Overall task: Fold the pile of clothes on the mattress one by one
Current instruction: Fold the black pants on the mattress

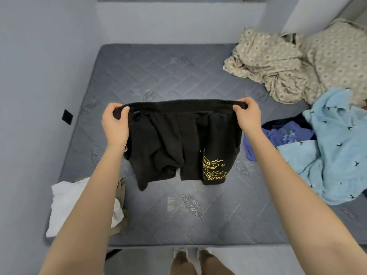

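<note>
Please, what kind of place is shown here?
Probably a bedroom: a bare grey quilted mattress lies against plain walls, with crumpled beige bedding and unfolded clothes on it.

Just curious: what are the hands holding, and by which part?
Black shorts, by the waistband: left hand at one end, right hand at the other.

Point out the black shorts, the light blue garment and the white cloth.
black shorts [168, 128], head view, just below waistband
light blue garment [337, 135], head view, its middle
white cloth [63, 205], head view, its middle
</note>
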